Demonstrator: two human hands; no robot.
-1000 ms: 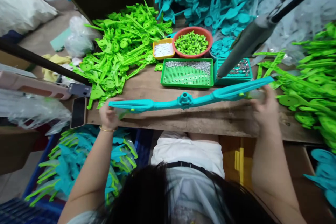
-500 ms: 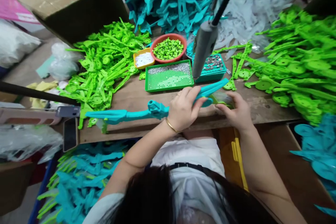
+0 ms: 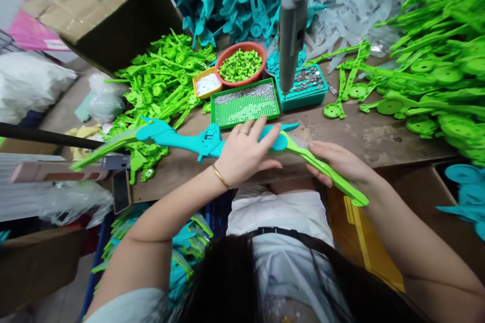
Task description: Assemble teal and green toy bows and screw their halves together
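A long teal plastic toy bow [image 3: 170, 137] with green limbs lies across the front of the wooden bench. My left hand [image 3: 246, 151] is closed over its teal middle, hiding part of the grip, with the thumb pointing right. My right hand [image 3: 337, 161] grips the right green limb [image 3: 322, 164] near a round teal joint, its fingers partly behind the limb. That limb slants down to the right beyond the bench edge. The left green limb [image 3: 106, 149] reaches out past the teal end, near loose green parts.
A grey screwdriver [image 3: 290, 43] hangs above the bench. Behind the bow stand a green tray of screws [image 3: 244, 120], a red bowl [image 3: 220, 74], a yellow dish [image 3: 197, 94] and a teal tray [image 3: 305, 102]. Green parts [image 3: 428, 68] heap on both sides; a phone [image 3: 121, 192] lies left.
Both green limbs, earlier mostly tucked under the teal body, now extend outward from its ends. My left hand has moved slightly left, and the right hand has shifted down along the limb side.
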